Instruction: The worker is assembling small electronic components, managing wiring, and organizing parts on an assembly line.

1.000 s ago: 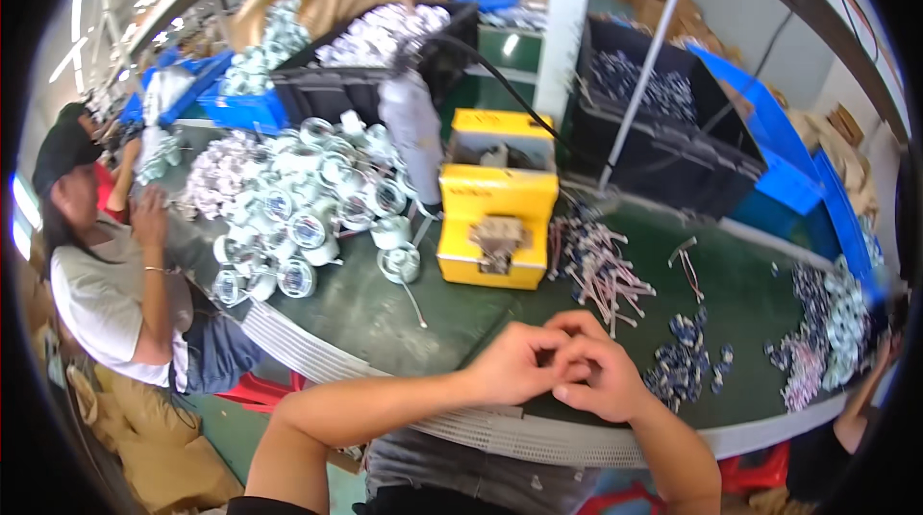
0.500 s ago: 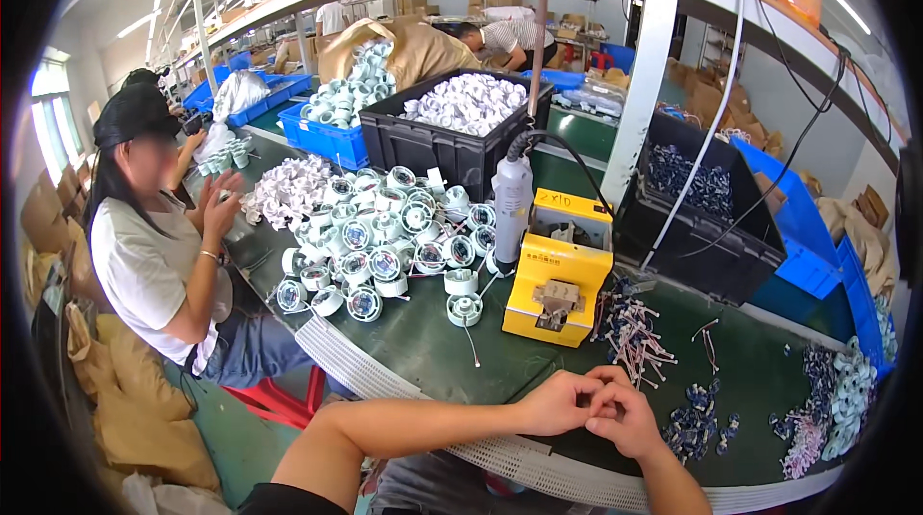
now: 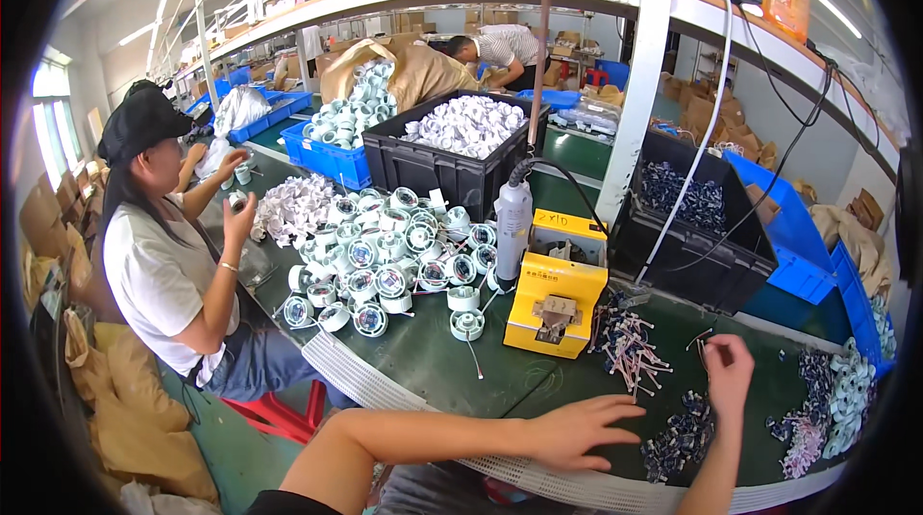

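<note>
My left hand (image 3: 582,431) lies low over the green table with its fingers stretched and spread, holding nothing. Its fingertips point toward a heap of small dark-blue parts (image 3: 678,440). Farther right, my right hand (image 3: 729,373) has its fingers curled into a pinch at a short wire lead (image 3: 700,340); the exact grip is partly hidden. Beyond my left hand lies a tangle of wire leads with white connectors (image 3: 632,347). A yellow box-shaped machine (image 3: 550,308) with a metal fixture on its front stands behind that tangle.
Pale-green round housings (image 3: 389,255) are heaped at left, beside white parts (image 3: 295,209). Black crates (image 3: 437,164) and a blue bin (image 3: 327,157) stand behind. A grey cylindrical tool (image 3: 512,217) hangs by the machine. Pale rings (image 3: 850,400) lie far right. A co-worker (image 3: 168,255) sits at left.
My hands were together near the table's front edge and have parted. The right moved right and away from me to the wire lead; the left opened out. The co-worker's hands moved too.
</note>
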Tool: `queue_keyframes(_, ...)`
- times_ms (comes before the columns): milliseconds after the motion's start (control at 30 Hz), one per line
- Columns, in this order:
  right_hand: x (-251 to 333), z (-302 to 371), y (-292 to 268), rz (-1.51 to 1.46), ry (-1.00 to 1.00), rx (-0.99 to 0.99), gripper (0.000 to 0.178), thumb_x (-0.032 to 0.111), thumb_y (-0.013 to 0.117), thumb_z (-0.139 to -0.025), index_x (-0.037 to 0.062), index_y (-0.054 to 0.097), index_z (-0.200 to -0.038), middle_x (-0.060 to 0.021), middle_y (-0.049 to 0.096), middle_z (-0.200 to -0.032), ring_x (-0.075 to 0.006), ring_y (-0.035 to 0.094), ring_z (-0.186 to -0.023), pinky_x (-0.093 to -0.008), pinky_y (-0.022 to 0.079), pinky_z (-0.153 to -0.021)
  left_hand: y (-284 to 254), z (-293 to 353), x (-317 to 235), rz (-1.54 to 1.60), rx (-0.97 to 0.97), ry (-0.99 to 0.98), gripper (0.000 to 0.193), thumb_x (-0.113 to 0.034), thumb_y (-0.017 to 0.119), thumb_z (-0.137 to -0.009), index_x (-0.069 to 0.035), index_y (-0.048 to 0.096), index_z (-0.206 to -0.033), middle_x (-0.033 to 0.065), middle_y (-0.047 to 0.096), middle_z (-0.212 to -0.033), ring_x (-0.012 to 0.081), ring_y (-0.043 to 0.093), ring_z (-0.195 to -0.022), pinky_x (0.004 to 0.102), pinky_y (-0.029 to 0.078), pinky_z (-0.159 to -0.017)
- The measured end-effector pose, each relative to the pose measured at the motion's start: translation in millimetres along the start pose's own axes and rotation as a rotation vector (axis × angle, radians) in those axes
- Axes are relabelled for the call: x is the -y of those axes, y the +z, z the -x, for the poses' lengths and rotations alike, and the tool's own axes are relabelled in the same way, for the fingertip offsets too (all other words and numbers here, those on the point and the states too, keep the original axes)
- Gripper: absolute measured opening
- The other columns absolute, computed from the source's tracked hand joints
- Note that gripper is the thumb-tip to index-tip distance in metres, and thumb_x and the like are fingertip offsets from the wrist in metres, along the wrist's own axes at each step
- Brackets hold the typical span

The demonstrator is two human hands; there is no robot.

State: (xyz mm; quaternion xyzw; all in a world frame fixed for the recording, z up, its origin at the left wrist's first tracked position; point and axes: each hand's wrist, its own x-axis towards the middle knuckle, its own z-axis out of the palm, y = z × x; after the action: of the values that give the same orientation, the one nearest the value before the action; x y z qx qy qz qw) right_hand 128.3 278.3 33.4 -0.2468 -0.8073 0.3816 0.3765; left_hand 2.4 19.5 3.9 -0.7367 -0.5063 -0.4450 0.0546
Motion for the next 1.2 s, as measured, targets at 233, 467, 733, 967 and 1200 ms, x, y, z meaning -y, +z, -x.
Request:
queue_keyframes(233,-85.5,10.6,-45.2,0.577,-0.073,0.078,0.038,0.019,0.079,-0.070,0.0055,0.068,-0.103,-0.0152,0.062,-0.107,-0.0366,0.057,-0.106,-0.0433,0.045,-0.096,51.4,-5.0,-0.3,0.136,0.583,0.040,0.067,-0.044,0.068,-0.083,-0.012,0.050,-0.139,0.0237,0.027,-0.155,0.0467,0.019,-0.145,0.0587,0.014,-0.119)
queue_keyframes(467,-78.3,8.4,-38.2,0.461,0.013,0.105,0.021,0.009,0.077,-0.069,0.0020,0.070,-0.088,-0.0150,0.063,-0.102,-0.0344,0.058,-0.104,-0.0428,0.045,-0.094,63.4,4.5,6.4,0.138,0.550,0.005,0.048,-0.038,0.063,-0.088,-0.009,0.060,-0.125,0.0222,0.037,-0.148,0.0447,0.030,-0.139,0.0561,0.020,-0.118)
queue_keyframes(733,-64.9,6.2,-27.6,0.370,0.079,0.064,0.005,0.001,0.068,-0.077,-0.0018,0.066,-0.080,-0.0119,0.063,-0.071,-0.0209,0.062,-0.063,-0.0328,0.049,-0.062,65.2,7.3,7.0,0.115,0.359,0.053,0.026,-0.025,0.068,-0.082,-0.004,0.065,-0.097,0.0176,0.054,-0.123,0.0363,0.049,-0.117,0.0461,0.040,-0.103)
queue_keyframes(967,-89.1,-1.3,-38.0,0.162,0.139,-0.128,0.002,0.000,0.060,-0.088,0.0004,0.060,-0.089,-0.0027,0.059,-0.066,-0.0088,0.055,-0.060,-0.0256,0.044,-0.057,64.7,-5.4,-0.6,0.168,0.324,-0.014,0.027,-0.022,0.070,-0.080,-0.004,0.065,-0.101,0.0173,0.054,-0.124,0.0352,0.050,-0.118,0.0455,0.041,-0.103)
queue_keyframes(1200,-91.2,-4.8,-41.6,-0.203,0.146,-0.098,0.009,0.004,0.055,-0.094,0.0038,0.064,-0.097,0.0008,0.055,-0.063,-0.0061,0.049,-0.056,-0.0221,0.037,-0.053,88.6,-0.6,9.5,0.121,0.311,0.107,0.026,-0.019,0.069,-0.080,-0.006,0.066,-0.102,0.0101,0.060,-0.119,0.0326,0.047,-0.123,0.0450,0.040,-0.106)
